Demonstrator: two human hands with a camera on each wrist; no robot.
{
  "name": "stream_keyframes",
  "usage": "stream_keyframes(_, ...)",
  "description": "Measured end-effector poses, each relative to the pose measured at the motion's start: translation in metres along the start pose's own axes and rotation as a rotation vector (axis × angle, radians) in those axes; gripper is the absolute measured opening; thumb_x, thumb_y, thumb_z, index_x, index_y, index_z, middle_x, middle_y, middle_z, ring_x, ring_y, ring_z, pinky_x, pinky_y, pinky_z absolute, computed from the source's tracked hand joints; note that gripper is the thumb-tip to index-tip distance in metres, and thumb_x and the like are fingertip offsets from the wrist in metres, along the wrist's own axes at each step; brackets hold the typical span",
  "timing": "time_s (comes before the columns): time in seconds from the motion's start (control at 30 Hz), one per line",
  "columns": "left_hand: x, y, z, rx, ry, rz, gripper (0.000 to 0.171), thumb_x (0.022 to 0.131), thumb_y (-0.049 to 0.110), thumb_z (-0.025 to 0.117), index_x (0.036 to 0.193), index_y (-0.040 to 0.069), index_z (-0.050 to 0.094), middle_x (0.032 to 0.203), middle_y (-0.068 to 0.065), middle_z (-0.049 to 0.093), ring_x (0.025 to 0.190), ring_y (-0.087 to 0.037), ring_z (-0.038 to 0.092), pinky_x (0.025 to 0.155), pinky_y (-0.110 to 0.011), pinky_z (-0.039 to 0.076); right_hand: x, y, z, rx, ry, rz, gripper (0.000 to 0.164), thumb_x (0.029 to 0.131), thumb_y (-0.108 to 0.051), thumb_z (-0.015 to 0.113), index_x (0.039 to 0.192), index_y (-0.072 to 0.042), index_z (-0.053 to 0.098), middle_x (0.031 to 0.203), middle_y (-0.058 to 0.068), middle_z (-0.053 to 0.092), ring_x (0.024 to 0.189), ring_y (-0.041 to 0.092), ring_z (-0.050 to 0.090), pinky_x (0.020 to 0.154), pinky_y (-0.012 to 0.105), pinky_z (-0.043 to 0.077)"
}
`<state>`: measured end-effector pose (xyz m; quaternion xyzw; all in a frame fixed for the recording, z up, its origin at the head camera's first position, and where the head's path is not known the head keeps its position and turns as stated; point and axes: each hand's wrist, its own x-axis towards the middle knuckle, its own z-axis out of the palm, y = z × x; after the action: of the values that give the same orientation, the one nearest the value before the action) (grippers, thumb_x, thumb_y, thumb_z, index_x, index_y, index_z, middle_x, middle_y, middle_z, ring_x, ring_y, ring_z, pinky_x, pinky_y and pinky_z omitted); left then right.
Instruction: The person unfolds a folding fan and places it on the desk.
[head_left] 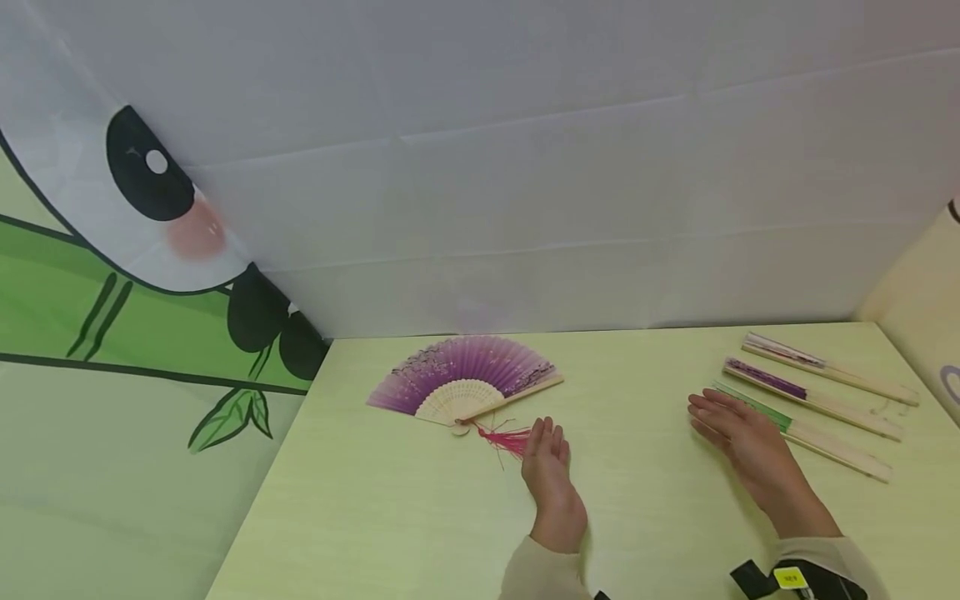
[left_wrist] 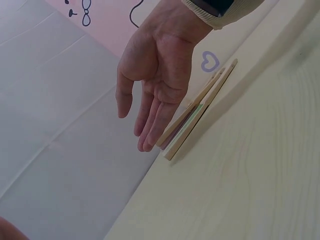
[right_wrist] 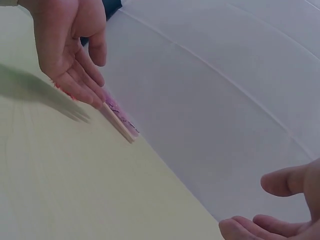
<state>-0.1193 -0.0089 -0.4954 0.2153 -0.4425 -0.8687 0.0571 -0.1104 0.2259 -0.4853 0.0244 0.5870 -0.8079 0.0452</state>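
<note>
In the head view, a purple fan (head_left: 465, 379) lies unfolded at centre-left of the frame on the pale table (head_left: 375, 517), a pink tassel (head_left: 506, 439) at its base. The left hand (head_left: 551, 487), at lower centre, has its fingers straight and close together, the tips over the tassel's end; whether they touch it cannot be told. At the right, three folded fans lie side by side at a slant: a pale one (head_left: 831, 372), a dark purple one (head_left: 813, 398) and a green one (head_left: 836, 448). The right hand (head_left: 753, 454), fingers also straight, is just beside the green one. A white backdrop (head_left: 525, 192) fills the top.

In the left wrist view, the right hand hangs at upper centre, palm showing, fingers extended and thumb apart, with the folded fans behind it. A blurred bit of the left hand shows at lower left.

In the right wrist view, the left hand reaches down at upper left, fingers extended, partly hiding the purple fan. The right hand enters at lower right, thumb apart from its fingers.
</note>
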Motion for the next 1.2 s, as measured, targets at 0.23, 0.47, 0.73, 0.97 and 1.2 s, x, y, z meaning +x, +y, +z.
stream_keyframes(0.23, -0.005, -0.005, 0.005, 0.023, -0.037, -0.014, 0.043, 0.099, 0.011, 0.038, 0.138, -0.005, 0.032, 0.141, -0.021, 0.036, 0.129, -0.034, 0.036, 0.106, -0.039, 0.032, -0.007, -0.004, -0.016, 0.044, 0.020, -0.016, 0.067, 0.094, -0.009, 0.054, 0.141, 0.012, 0.011, 0.115, -0.008, 0.060, 0.104, 0.006, 0.059, 0.090, 0.026, 0.046)
stream_keyframes(0.47, -0.010, -0.011, 0.012, 0.011, -0.027, -0.027, 0.041, 0.099, 0.011, 0.040, 0.136, -0.006, 0.036, 0.139, -0.022, 0.039, 0.127, -0.034, 0.039, 0.104, -0.040, 0.034, -0.014, -0.006, -0.030, 0.144, 0.041, -0.038, 0.035, 0.093, -0.002, 0.052, 0.126, -0.003, 0.041, 0.112, -0.006, 0.064, 0.101, 0.008, 0.061, 0.087, 0.027, 0.048)
stream_keyframes(0.73, -0.018, -0.020, 0.018, 0.030, -0.034, -0.046, 0.041, 0.098, 0.010, 0.043, 0.135, -0.006, 0.038, 0.137, -0.021, 0.043, 0.125, -0.034, 0.041, 0.104, -0.040, 0.035, -0.022, -0.009, -0.046, 0.211, 0.056, -0.068, 0.027, 0.093, 0.003, 0.050, 0.114, -0.013, 0.056, 0.109, -0.002, 0.065, 0.099, 0.011, 0.062, 0.085, 0.026, 0.049)
stream_keyframes(0.97, -0.023, -0.026, 0.021, 0.049, -0.040, -0.078, 0.041, 0.097, 0.011, 0.044, 0.135, -0.005, 0.039, 0.136, -0.019, 0.044, 0.125, -0.034, 0.041, 0.103, -0.041, 0.035, -0.024, -0.008, -0.060, 0.204, 0.116, -0.048, 0.028, 0.092, 0.002, 0.054, 0.112, -0.016, 0.060, 0.107, -0.004, 0.066, 0.097, 0.010, 0.063, 0.083, 0.024, 0.050)
stream_keyframes(1.2, -0.026, -0.030, 0.023, 0.055, -0.022, -0.098, 0.039, 0.096, 0.010, 0.045, 0.133, -0.004, 0.042, 0.133, -0.017, 0.048, 0.123, -0.033, 0.044, 0.102, -0.040, 0.037, -0.027, -0.006, -0.073, 0.226, 0.177, -0.047, 0.028, 0.089, 0.004, 0.057, 0.107, -0.017, 0.064, 0.103, -0.004, 0.068, 0.093, 0.009, 0.064, 0.079, 0.024, 0.052)
